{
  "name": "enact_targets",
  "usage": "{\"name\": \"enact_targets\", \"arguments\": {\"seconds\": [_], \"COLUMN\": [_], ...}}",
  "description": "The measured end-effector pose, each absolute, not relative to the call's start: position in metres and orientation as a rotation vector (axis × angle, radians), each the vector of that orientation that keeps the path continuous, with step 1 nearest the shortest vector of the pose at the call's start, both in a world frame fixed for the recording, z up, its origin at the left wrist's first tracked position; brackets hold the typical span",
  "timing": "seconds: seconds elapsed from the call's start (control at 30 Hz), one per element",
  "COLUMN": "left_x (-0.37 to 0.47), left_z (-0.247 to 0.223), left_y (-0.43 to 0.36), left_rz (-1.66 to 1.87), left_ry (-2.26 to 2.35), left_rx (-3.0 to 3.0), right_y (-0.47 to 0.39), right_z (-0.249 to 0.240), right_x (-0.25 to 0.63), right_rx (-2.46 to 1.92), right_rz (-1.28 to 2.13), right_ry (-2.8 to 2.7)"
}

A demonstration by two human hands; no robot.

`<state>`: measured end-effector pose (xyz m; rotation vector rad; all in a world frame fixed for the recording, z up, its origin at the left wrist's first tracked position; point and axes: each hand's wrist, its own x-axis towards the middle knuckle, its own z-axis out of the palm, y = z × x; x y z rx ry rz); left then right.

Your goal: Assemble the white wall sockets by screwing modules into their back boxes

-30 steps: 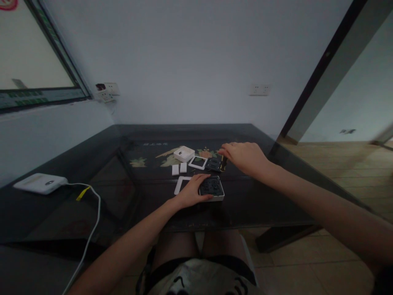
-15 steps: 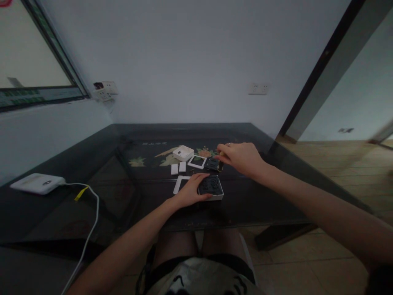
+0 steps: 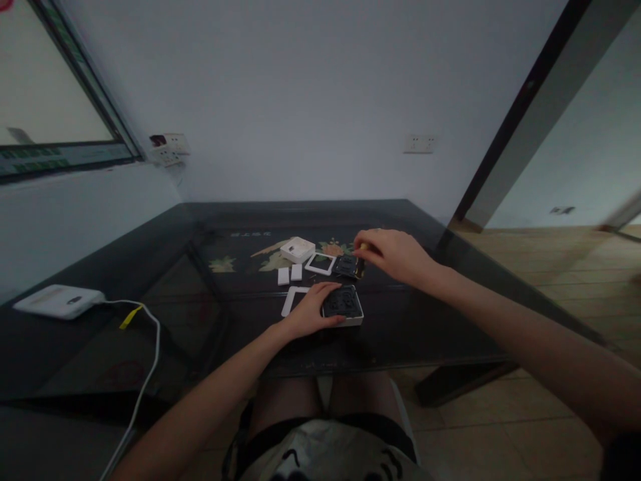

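My left hand [image 3: 311,310] grips a shallow white square box [image 3: 354,321] with a black moulded insert [image 3: 343,302], thumb at the near side and fingers at the far side. In my right hand [image 3: 388,249], closed in a pinch, is a short yellow-and-dark screwdriver [image 3: 360,266]; its tip is too small to make out. It stands beside a black square plate [image 3: 345,265] on the table, and I cannot tell whether they touch. Behind my left hand lies a white square frame [image 3: 289,302], partly covered by the fingers.
Beyond my hands are a second white frame [image 3: 320,263], an open white box [image 3: 298,250] and two small white rectangular pieces [image 3: 283,276]. A white device [image 3: 60,300] with a white cable [image 3: 156,347] lies on the left of the dark glossy table [image 3: 400,334]. Wall sockets [image 3: 419,143] are behind.
My right hand has risen very slightly and turned a little, so more of the yellow-and-dark screwdriver shows below it. My left hand and the box stay in place.
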<state>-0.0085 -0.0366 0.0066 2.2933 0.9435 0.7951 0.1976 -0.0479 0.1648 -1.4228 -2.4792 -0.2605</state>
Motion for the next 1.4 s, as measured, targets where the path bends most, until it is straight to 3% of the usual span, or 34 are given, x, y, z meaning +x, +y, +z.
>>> {"name": "enact_targets", "arguments": {"seconds": [0.13,0.37,0.47,0.73,1.0,1.3,1.4], "left_x": [-0.008,-0.008,-0.008,-0.008,-0.009,-0.007,-0.008], "left_z": [0.007,0.006,0.005,0.006,0.005,0.007,0.006], "left_y": [-0.036,-0.036,-0.035,-0.036,-0.035,-0.035,-0.035], "left_rz": [0.799,0.781,0.784,0.783,0.788,0.788,0.789], "left_ry": [0.927,0.938,0.936,0.943,0.92,0.937,0.935], "left_rx": [2.307,2.311,2.315,2.32,2.316,2.332,2.343], "right_y": [-0.053,-0.044,-0.041,-0.045,-0.044,-0.04,-0.04], "right_z": [0.16,0.164,0.165,0.162,0.168,0.165,0.164], "right_x": [0.189,0.206,0.208,0.193,0.209,0.201,0.201], "right_rx": [-1.649,-1.29,-1.192,-1.515,-1.265,-1.566,-1.592], "right_rz": [-0.512,-0.048,-0.003,-0.464,0.092,-0.414,-0.402], "right_ry": [-2.418,-2.583,-2.618,-2.536,-2.636,-2.562,-2.531]}}
